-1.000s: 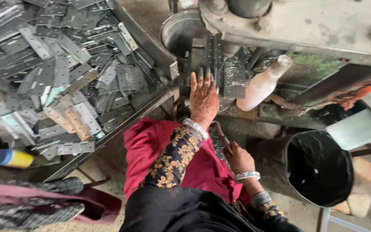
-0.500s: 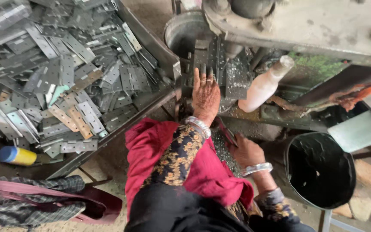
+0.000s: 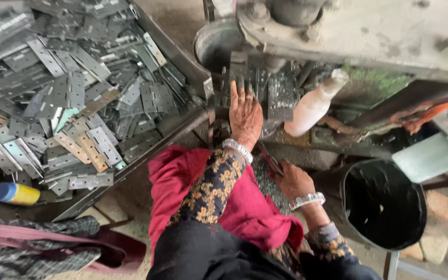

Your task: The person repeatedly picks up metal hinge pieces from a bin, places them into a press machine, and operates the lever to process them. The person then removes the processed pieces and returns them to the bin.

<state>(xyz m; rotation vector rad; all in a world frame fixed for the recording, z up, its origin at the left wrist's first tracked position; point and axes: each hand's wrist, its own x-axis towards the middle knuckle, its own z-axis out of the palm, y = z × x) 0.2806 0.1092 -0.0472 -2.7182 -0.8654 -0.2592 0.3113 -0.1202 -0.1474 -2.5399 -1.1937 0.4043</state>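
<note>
Hinge plates (image 3: 281, 96), flat grey metal strips with punched holes, stand stacked on the machine bed just beyond and to the right of the left hand's fingertips; their long axes run away from the person, roughly up the head view. In this 1 view the left hand (image 3: 245, 114) lies palm down with its back to the camera, fingers stretched forward and slightly spread, the tips reaching in among the plates under the grey machine body (image 3: 369, 31). Whether the tips pinch a plate cannot be told, since they sit in shadow. The forearm runs straight up from the lap, in a dark patterned sleeve with a silver bangle at the wrist.

The right hand (image 3: 291, 179) sits lower and nearer the body, by the right knee, its back up and fingers curled; it seems to close on something thin and dark, but what it grips cannot be made out. It also wears a silver bangle.

Right of the left hand, a white plastic bottle (image 3: 312, 106) leans against the machine. Right of the right hand stands a black bucket (image 3: 382, 205). Far to the left of both hands a large metal tray (image 3: 182, 57) holds a loose heap of similar plates pointing every way, and a yellow tube with a blue cap (image 3: 15, 193) lies near its lower corner. Red cloth (image 3: 177, 176) covers the lap.
</note>
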